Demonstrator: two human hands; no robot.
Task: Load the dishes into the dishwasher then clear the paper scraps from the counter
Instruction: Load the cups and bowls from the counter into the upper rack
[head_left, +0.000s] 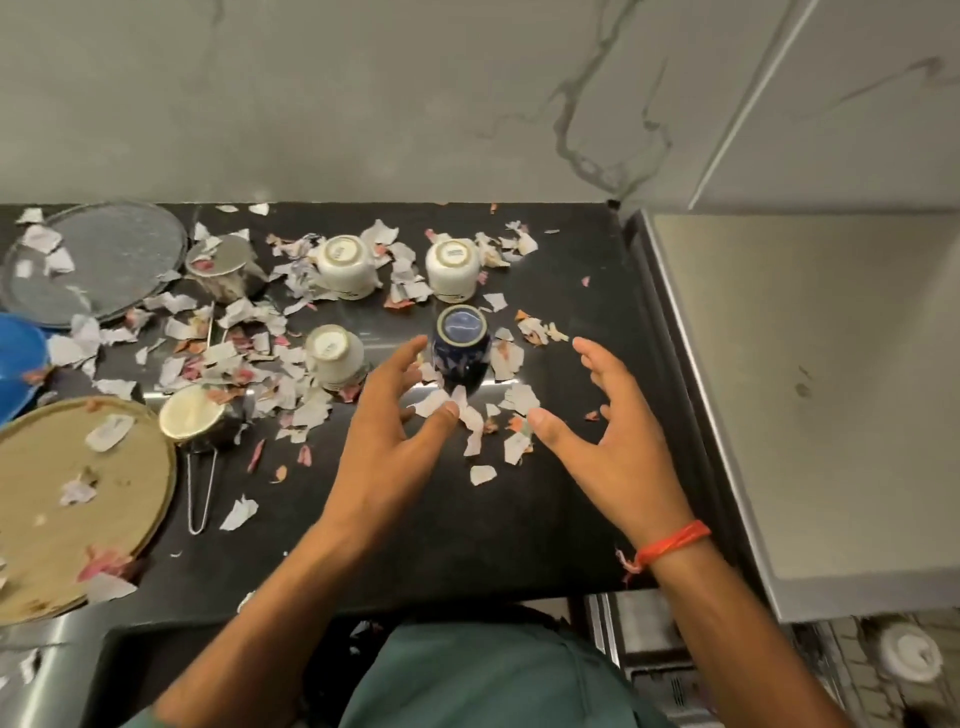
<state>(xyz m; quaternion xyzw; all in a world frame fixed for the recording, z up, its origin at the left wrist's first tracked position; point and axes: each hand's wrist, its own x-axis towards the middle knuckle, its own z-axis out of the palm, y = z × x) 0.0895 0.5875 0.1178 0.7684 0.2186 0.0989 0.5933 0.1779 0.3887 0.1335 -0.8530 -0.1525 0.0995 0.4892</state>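
A person's two bare hands close in on an upturned dark blue cup (461, 358) standing near the middle of a black counter (561, 519) littered with torn paper scraps (270, 374). The left hand (387, 421) lies at about seven o'clock from the cup, fingers spread and lightly bent; its fingertips (415, 347) reach the cup's left wall, though whether they touch it cannot be told. The thumb rests on a scrap at the cup's foot. The right hand (602, 415), a red thread at its wrist, hovers at about four o'clock, fingers splayed wide and holding nothing, clearly apart from the cup. Neither hand has hold of anything.

The cup stands mouth down, base ring up, its long axis upright and leaning a little away from the viewer in this wide view. The left hand is the nearer of the two, so the grasp looks likely to begin from that side, with the right closing from the opposite wall.

Three white cups sit inverted beyond and beside it: one (335, 358) at nine o'clock, one (344, 266) at eleven, one (453, 268) at twelve. Steel tumblers, a round steel plate (104, 260) and a brass-coloured plate (67, 499) crowd the counter's left end. Judging by the dishes yet on the counter, loading is far from finished and the scraps are untouched.
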